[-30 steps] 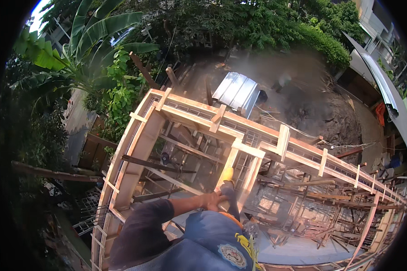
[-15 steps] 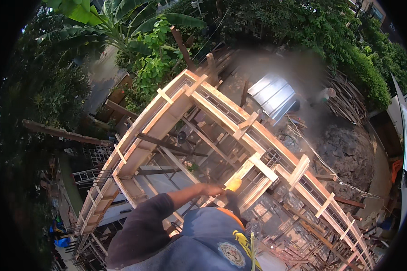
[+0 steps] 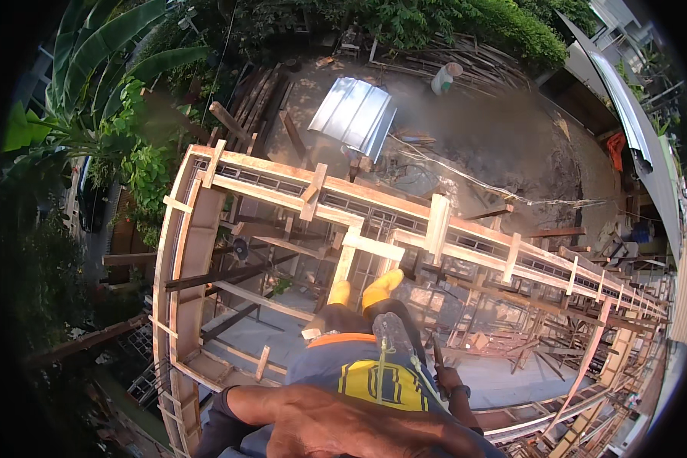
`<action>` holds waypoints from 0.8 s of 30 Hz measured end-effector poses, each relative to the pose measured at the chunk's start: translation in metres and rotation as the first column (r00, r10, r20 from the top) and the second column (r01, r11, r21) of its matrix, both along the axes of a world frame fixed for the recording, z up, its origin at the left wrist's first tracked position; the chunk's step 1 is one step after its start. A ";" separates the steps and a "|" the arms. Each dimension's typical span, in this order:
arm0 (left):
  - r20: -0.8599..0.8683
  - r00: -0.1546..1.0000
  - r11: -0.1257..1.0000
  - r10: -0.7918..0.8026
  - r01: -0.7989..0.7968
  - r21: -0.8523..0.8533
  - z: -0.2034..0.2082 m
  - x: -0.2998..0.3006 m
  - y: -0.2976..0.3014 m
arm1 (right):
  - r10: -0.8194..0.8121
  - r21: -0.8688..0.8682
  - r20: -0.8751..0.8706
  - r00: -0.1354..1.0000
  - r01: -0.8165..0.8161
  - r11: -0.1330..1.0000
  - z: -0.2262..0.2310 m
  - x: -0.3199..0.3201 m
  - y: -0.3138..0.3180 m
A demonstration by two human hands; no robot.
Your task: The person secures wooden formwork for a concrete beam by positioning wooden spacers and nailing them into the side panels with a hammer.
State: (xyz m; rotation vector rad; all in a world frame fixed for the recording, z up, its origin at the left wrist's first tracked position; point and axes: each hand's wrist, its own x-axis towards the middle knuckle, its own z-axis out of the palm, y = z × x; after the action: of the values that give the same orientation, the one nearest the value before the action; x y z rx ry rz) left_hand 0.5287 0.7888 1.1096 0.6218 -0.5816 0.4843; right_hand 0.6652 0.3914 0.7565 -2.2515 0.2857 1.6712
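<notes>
My left forearm crosses low in front of my body from the dark sleeve, and its hand is out of sight past the lower edge. At my right side, my right hand, with a dark band at the wrist, is closed around a slim brown tool handle; the kind of tool is unclear. Beside that hand a greyish pouch-like thing with pale cords hangs at my waist. Below me, my yellow boots are at a short wooden formwork box with a pale cross board.
Long timber beam forms with steel bars inside run left and right, tied by cross cleats. Open drops between beams show props and loose lumber below. Metal sheets, a timber pile and a rope lie on the ground beyond.
My view has swung rightward, so the beams and metal sheets sit further left. My left arm has drawn back from near the boots across my body. My right hand has come into view.
</notes>
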 end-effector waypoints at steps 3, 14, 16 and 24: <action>0.140 0.990 1.000 -0.009 0.012 -0.022 0.014 0.046 -0.010 | -0.191 -0.016 0.000 0.982 0.191 0.981 -0.009 0.045 0.007; -0.044 0.978 0.973 0.204 -0.207 -0.103 0.003 0.145 0.021 | -0.264 0.030 0.002 0.964 0.264 0.964 -0.009 0.129 0.066; -0.060 0.990 0.986 0.126 -0.132 -0.100 -0.008 0.158 0.057 | -0.279 0.006 -0.005 0.960 0.279 0.960 -0.018 0.127 0.058; -0.123 0.992 0.993 -0.001 -0.014 -0.121 -0.003 0.216 0.094 | -0.316 -0.137 -0.083 0.945 0.304 0.943 -0.022 0.094 0.068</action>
State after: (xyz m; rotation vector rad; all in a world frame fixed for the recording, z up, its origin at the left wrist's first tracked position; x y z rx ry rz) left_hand 0.7442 0.8823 1.1069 0.5331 -0.4304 0.4806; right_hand 0.7588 0.4591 0.7349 -2.0707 0.7475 1.6399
